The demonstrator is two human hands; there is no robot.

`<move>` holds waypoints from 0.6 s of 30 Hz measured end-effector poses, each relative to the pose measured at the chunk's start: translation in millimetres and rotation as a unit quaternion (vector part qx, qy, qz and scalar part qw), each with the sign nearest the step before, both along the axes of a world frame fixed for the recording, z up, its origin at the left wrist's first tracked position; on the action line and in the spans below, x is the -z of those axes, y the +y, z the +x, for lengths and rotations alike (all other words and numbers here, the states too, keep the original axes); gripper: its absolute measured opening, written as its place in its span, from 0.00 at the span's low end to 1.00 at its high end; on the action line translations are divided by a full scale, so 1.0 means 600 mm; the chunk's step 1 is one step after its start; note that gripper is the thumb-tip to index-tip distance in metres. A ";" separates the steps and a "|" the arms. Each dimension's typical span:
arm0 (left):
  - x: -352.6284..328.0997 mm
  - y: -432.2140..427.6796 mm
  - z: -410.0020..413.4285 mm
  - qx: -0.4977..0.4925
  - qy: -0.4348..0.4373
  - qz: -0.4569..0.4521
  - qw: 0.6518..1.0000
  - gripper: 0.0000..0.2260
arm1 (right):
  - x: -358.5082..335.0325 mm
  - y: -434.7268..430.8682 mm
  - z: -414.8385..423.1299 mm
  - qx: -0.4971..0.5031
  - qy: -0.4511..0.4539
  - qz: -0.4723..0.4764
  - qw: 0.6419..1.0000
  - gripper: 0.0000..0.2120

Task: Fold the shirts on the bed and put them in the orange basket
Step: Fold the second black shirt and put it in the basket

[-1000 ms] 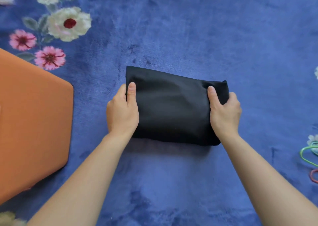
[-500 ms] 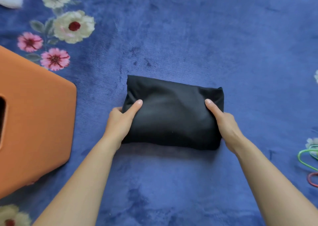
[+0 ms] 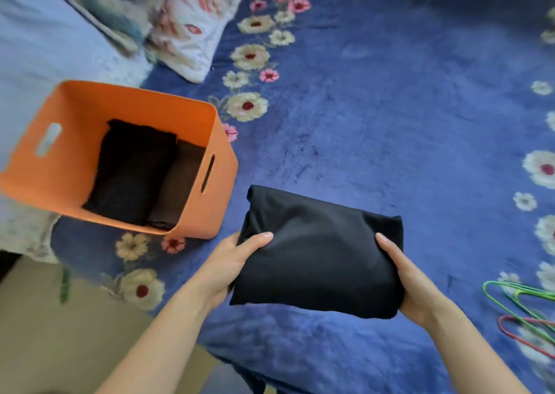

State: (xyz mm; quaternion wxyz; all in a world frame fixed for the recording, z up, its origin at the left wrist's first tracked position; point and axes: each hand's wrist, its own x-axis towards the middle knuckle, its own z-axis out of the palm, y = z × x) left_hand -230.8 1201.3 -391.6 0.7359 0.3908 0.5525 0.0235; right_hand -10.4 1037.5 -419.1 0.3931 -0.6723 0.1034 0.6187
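Both hands (image 3: 231, 269) grip folded shirt (image 3: 318, 252) (black) beside basket (image 3: 75, 141).

matt cloth shirt (image 3: 318, 252), plush blanket (image 3: 390, 108)

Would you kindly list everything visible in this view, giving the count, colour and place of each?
Folded shirt: one, black, held right of the basket.
Orange basket: one, orange, on the bed at left.
Black shirt: one, black, folded inside the basket.
Brown shirt: one, dark brown, inside the basket beside the black one.
Blanket: one, dark blue with flowers, over the bed.
Pillow: one, white with red print, beyond the basket.
Bedding: light blue, far left.
Hangers: a few, green and red, right edge.
Floor: beige, bottom left.
Left hand: one, grips the folded shirt's left end.
Right hand: one, grips its right end.
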 end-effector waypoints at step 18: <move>-0.108 0.358 -0.242 -0.303 -0.013 -0.085 0.949 0.10 | -0.274 0.573 -0.208 -0.334 -0.354 0.101 0.868 0.20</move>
